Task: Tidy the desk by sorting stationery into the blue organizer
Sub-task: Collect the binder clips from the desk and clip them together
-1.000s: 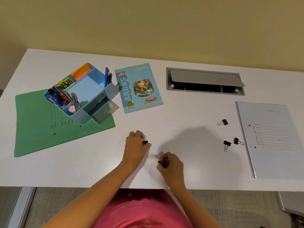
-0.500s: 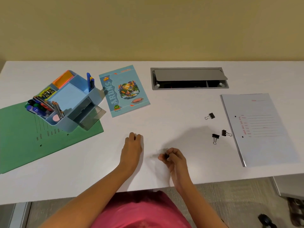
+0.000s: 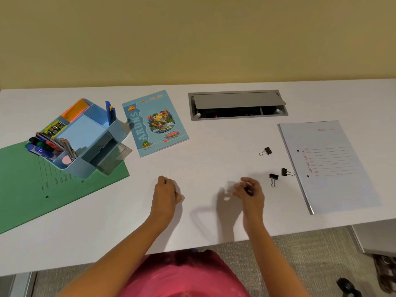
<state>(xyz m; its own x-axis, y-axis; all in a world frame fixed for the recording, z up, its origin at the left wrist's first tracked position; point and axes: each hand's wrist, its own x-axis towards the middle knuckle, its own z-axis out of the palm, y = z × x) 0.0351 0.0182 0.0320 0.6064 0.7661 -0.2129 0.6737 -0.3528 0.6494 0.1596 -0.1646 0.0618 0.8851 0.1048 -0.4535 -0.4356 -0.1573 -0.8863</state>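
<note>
Nearest, right of the blue organizer [image 3: 79, 169], the left hand [image 3: 166, 195] is curled on the worktop [image 3: 203, 159]; whether anything is held cannot be told. Farther right, a dark binder clip [image 3: 248, 191] is pinched by the right hand [image 3: 250, 196]. Loose clips [image 3: 273, 177] lie beyond it. The pinched clip could be dropped on the long carry to the organizer.

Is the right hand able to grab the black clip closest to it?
Probably yes: the nearest binder clip lies on bare desk just right of the right hand, with nothing between them. Its fingers pinch something small and dark, though, so the grip may be awkward.
</note>
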